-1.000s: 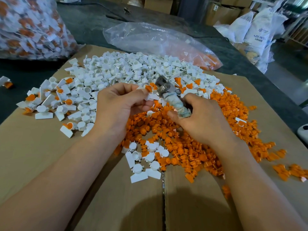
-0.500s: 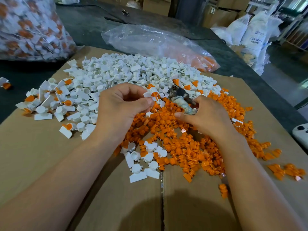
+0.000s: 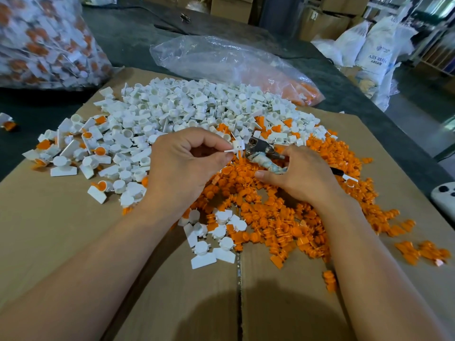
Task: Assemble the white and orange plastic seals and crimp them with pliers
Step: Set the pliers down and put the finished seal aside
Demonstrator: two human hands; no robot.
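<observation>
The person's left hand [image 3: 187, 166] pinches a single white seal [image 3: 238, 145] between thumb and forefinger, the other fingers curled under, and holds it above the meeting line of the two heaps. The right hand [image 3: 302, 178] grips the pliers [image 3: 257, 148] with its fingers wrapped round the cloth-bound handles. The metal head points toward the seal and sits just beside it; whether the two touch cannot be told. Both hands hover over a flattened cardboard sheet [image 3: 61, 230]. A broad pile of white parts [image 3: 197, 107] covers its far side, and a pile of orange parts [image 3: 283, 217] spreads under and in front of the right hand. A few white seals [image 3: 214, 232] lie apart near the cardboard's middle seam. To the left, some white pieces with orange inserts [image 3: 98, 151] lie scattered. Beyond the cardboard lies a clear plastic bag [image 3: 229, 62] with orange pieces at its right end.
</observation>
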